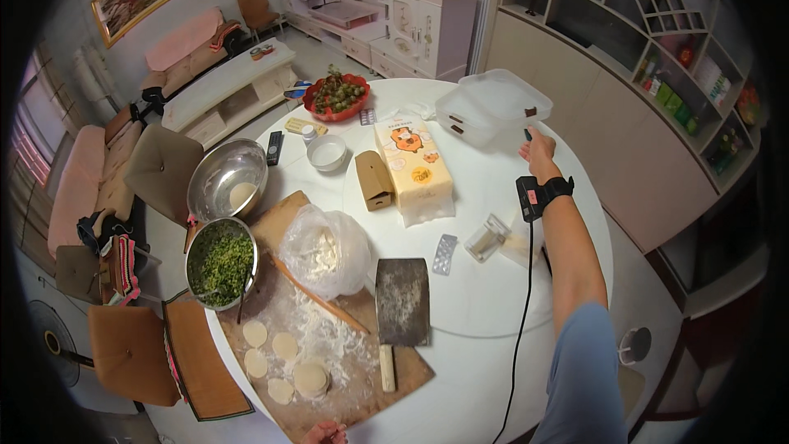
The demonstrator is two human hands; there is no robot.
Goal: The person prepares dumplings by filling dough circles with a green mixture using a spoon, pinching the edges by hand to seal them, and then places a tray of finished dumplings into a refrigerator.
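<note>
My right hand (539, 152) reaches to the near right corner of a translucent plastic storage box (493, 105); a small dark object shows at its fingertips, and whether the hand grips it is unclear. At the bottom edge, only part of my left hand (325, 432) shows, beside the floured wooden board (394, 404). On the board lie several round dough wrappers (285, 345), a stack of wrappers (310, 380), a wooden rolling pin (320, 301) and a plastic bag of flour (327, 256). A cleaver (402, 302) rests with its handle over the board.
Left of the board stand a bowl of chopped green filling (222, 264) and a steel basin with dough (206, 172). Farther back are a tissue pack (416, 166), a cardboard box (372, 180), a white bowl (327, 153) and a red fruit bowl (336, 112). A black cable (524, 320) hangs from my right wrist.
</note>
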